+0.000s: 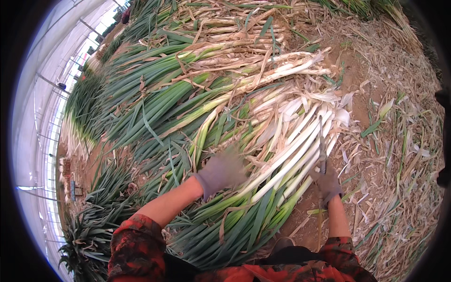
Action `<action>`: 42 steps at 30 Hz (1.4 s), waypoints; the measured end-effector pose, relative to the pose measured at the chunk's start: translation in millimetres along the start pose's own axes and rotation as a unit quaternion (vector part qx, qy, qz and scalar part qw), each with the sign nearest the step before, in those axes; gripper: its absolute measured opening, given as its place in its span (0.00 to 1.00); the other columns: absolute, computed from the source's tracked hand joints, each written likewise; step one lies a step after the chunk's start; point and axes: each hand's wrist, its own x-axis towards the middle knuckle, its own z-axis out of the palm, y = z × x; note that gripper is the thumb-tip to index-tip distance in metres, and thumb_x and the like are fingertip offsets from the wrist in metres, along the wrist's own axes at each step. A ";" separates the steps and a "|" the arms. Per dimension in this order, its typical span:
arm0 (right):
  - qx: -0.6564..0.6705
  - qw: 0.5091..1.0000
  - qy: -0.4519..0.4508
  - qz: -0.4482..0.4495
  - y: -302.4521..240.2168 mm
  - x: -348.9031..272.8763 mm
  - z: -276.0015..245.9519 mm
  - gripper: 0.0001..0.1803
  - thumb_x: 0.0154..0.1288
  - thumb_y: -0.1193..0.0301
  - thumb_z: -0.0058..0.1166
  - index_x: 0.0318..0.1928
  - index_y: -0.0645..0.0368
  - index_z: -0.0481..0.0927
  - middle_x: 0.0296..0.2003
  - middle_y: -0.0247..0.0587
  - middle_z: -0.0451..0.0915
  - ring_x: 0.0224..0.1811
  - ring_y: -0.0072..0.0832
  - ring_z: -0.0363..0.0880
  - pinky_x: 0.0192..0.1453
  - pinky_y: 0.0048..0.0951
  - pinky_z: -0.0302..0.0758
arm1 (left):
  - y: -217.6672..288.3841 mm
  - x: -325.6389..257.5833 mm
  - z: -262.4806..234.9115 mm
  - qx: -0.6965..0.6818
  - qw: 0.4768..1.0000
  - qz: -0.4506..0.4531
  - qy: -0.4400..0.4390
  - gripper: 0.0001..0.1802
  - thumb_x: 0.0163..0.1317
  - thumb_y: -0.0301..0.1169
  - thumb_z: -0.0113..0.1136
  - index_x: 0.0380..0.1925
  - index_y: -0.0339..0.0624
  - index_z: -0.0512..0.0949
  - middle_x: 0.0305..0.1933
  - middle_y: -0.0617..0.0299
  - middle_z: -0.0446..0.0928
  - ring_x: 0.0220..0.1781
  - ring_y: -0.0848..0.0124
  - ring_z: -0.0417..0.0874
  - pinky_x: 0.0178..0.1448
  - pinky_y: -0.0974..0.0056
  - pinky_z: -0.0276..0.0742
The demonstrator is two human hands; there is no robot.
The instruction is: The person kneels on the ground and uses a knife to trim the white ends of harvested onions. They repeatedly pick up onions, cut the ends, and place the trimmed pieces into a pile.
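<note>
Peeled green onions point(300, 145) with clean white stalks lie in a bundle before me, their green leaves fanned toward my body. My right hand point(326, 181), in a grey glove, is closed around a slim grey wand-like tool point(322, 145) at the bundle's right edge. The tool's thin tip points away from me, over the white stalks, and a thin line trails below the hand. Left of the stalks, my gloved left hand point(223, 169) hovers near the leaves. Motion smears its fingers, so its grip cannot be made out.
Unpeeled green onions point(263, 70) with brown, dirty skins are heaped beyond and to the left. Dry peelings point(399, 188) cover the soil on the right. More leafy bundles point(103, 216) lie at lower left. A translucent greenhouse wall point(37, 108) curves along the left side.
</note>
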 end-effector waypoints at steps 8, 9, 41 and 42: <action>-0.158 0.986 -0.025 -0.039 4.5 -45.5 39.0 0.35 0.55 0.45 0.68 0.48 0.62 0.75 0.38 0.61 0.81 0.42 0.56 0.81 0.47 0.50 0.76 | -147.7 31.1 -38.6 -0.035 0.919 -0.381 0.092 0.27 0.50 0.44 0.73 0.49 0.46 0.80 0.51 0.54 0.82 0.57 0.54 0.81 0.59 0.52 0.76; -0.139 0.989 -0.042 -0.006 -11.3 -68.4 35.6 0.36 0.57 0.44 0.67 0.49 0.64 0.74 0.43 0.63 0.80 0.47 0.58 0.80 0.49 0.52 0.74 | -140.8 31.9 -39.6 -0.035 0.934 -0.349 0.067 0.26 0.51 0.44 0.72 0.48 0.45 0.80 0.49 0.54 0.83 0.54 0.53 0.82 0.56 0.52 0.77; -0.057 0.995 -0.075 -0.035 24.7 -98.2 52.8 0.38 0.58 0.44 0.66 0.53 0.65 0.74 0.43 0.65 0.82 0.49 0.59 0.81 0.54 0.53 0.75 | 51.7 -27.2 66.2 -0.374 0.855 -0.325 0.152 0.21 0.62 0.41 0.70 0.46 0.37 0.82 0.40 0.46 0.85 0.39 0.52 0.86 0.45 0.51 0.78; -0.028 0.998 -0.055 -0.026 18.5 -83.2 44.6 0.38 0.57 0.44 0.66 0.52 0.66 0.75 0.43 0.64 0.82 0.49 0.58 0.81 0.54 0.53 0.75 | 63.7 -25.9 50.2 -0.290 0.910 -0.270 0.122 0.25 0.62 0.46 0.68 0.50 0.37 0.79 0.40 0.44 0.85 0.42 0.47 0.86 0.46 0.48 0.79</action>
